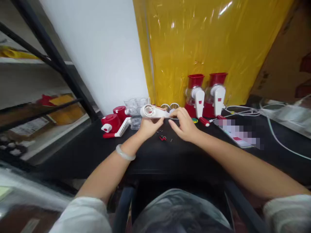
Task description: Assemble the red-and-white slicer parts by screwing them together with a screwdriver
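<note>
A white crank arm (155,112) with a round hollow end is held above the black table. My left hand (150,127) is closed round it from below, with the round end pointing left. At its narrow right end, my right hand (183,124) pinches a thin metal rod (173,118) that meets the crank arm's tip. Small screws and a little red part (162,138) lie on the table just below my hands.
Two red-and-white graters (196,97) stand behind at the right, near a phone (238,134) and white cables (245,110). Red bases (111,123) and clear plastic parts (136,123) sit at the left. Metal drums (174,106) are behind my hands. A shelf rack stands far left.
</note>
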`<action>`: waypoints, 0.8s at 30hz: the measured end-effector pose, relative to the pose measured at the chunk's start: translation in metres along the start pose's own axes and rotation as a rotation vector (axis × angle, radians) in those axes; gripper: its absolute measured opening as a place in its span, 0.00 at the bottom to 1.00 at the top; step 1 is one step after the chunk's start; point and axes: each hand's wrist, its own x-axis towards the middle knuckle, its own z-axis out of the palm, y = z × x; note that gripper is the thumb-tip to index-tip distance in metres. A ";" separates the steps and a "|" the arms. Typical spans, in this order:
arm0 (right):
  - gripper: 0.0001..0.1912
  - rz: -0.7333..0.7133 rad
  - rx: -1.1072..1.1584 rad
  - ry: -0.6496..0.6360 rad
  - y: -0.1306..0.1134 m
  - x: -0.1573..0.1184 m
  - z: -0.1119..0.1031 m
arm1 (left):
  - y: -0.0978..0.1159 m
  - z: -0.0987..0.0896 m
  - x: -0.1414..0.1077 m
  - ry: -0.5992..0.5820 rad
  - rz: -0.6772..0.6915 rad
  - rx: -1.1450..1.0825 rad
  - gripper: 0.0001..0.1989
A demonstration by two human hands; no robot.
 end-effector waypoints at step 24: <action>0.28 0.081 0.063 -0.110 -0.001 -0.005 0.008 | 0.002 -0.004 0.003 -0.002 -0.408 -0.589 0.19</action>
